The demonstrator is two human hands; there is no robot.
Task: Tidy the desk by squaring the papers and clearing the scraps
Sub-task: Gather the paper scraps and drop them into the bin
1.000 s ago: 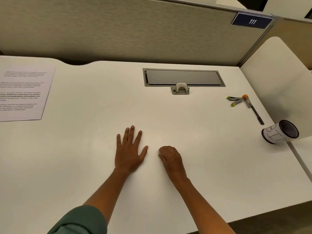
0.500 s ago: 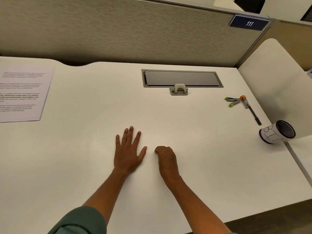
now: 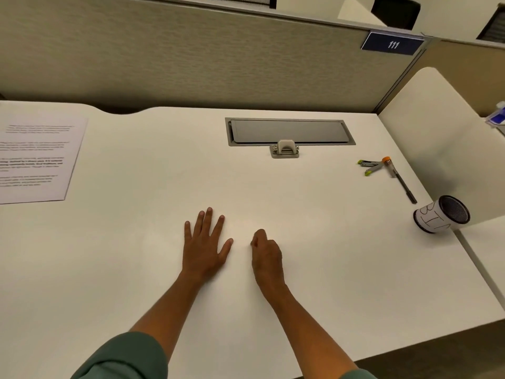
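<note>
Left hand [image 3: 203, 248] flat on the white desk [image 3: 136, 269], fingers straight and spread, palm down, probably as a brace while the other hand works. Right hand [image 3: 266, 255] just beside it, knuckles up and fingers curled under against the desktop, thumb tucked toward the forefinger; impossible to say whether a scrap sits pinched beneath, since nothing shows between the fingertips. Printed papers [image 3: 35, 160] lying far off at the left edge, well apart from both hands, edges apparently aligned and sheet set slightly askew to the desk, likely already gathered into one stack. No loose scraps in view anywhere on the surface. At the right edge, a mesh cup [image 3: 442, 217] wrapped in a handwritten label, tipped on its side with its mouth toward the partition, perhaps serving as the bin for scraps. Beyond it, a black pen [image 3: 404, 184] with an orange cap, touching a small grey tool with green tips [image 3: 370, 166], both parked out of the working area. Grey cable hatch [image 3: 289, 131] closed in the centre of the desk, below a cubicle plate marked 111 [image 3: 393, 45]. Judging from the layout, task near its end, with at most one last scrap to carry to the cup.
</note>
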